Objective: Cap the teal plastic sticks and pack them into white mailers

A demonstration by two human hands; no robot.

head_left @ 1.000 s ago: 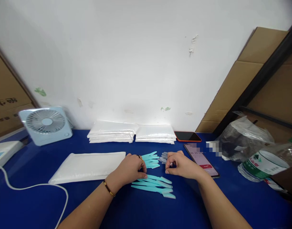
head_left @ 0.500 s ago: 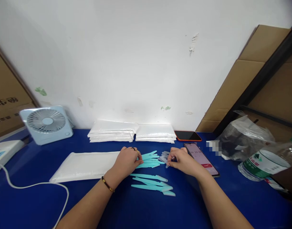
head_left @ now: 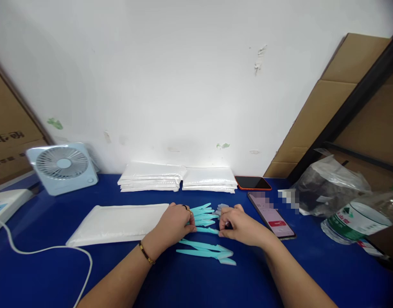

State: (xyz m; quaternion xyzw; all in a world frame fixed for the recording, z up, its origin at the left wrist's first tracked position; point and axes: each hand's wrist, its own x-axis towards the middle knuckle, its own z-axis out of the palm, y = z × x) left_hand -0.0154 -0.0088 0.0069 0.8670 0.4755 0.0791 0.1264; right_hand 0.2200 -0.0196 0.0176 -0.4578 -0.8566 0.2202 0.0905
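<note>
A teal eyebrow razor [head_left: 206, 230] stretches between my two hands. My left hand [head_left: 174, 223] pinches its handle end. My right hand [head_left: 240, 226] is closed at its blade end, the fingertips hiding the tip; a small cap there is too hidden to make out. Beyond my hands lies a pile of teal razors [head_left: 203, 210], partly behind my left fingers. Several translucent caps [head_left: 221, 208] rest just behind my right fingers. Nearer to me, a few more razors [head_left: 199, 253] lie side by side with pale blade ends to the right.
A white padded packet [head_left: 119, 222] lies left of my left hand. Stacked white packets [head_left: 151, 176] stand by the wall. Two phones, one pink-screened [head_left: 273, 218], lie at right near a plastic bottle [head_left: 353, 220] and bag. A fan [head_left: 64, 164] and white cable [head_left: 49, 248] are at left.
My left hand has moved slightly right and nearer, taking up the farthest razor of the near group. My right hand has come from the caps down and left to that razor's blade end.
</note>
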